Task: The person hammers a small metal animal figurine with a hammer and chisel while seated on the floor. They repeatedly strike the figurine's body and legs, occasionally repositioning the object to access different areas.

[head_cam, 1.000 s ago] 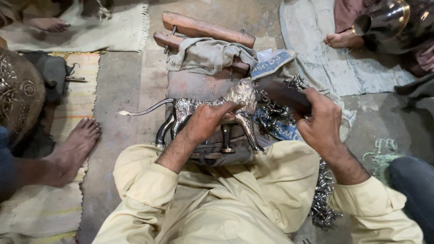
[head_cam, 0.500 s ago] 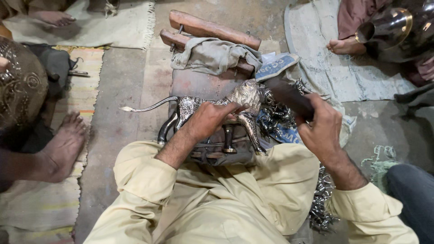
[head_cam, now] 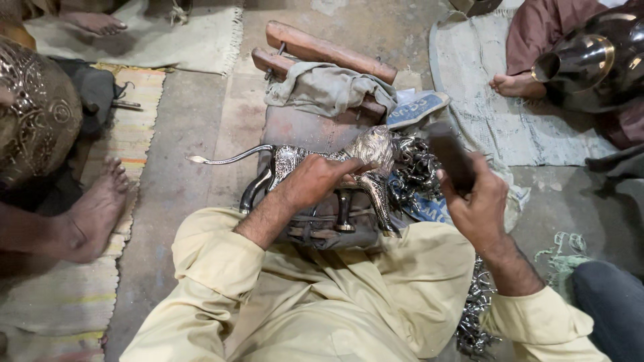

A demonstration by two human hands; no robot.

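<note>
Left hand (head_cam: 315, 177) gripping metal animal figure (head_cam: 372, 151), right hand (head_cam: 477, 198) beside

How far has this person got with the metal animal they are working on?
The silver animal figure already has its full shape: head, legs, long curved tail, and patterned relief over the body. Right now the left hand pins it on the worn block while the right hand grips a dark tool beside the head. What finishing remains cannot be judged from here.

Single head-worn view, looking steeply down over own lap at close range; silver metal animal figurine (head_cam: 329, 164) centred, grey concrete floor (head_cam: 194, 134) beyond, neighbours' striped woven mat (head_cam: 131, 127) at edge.
</note>
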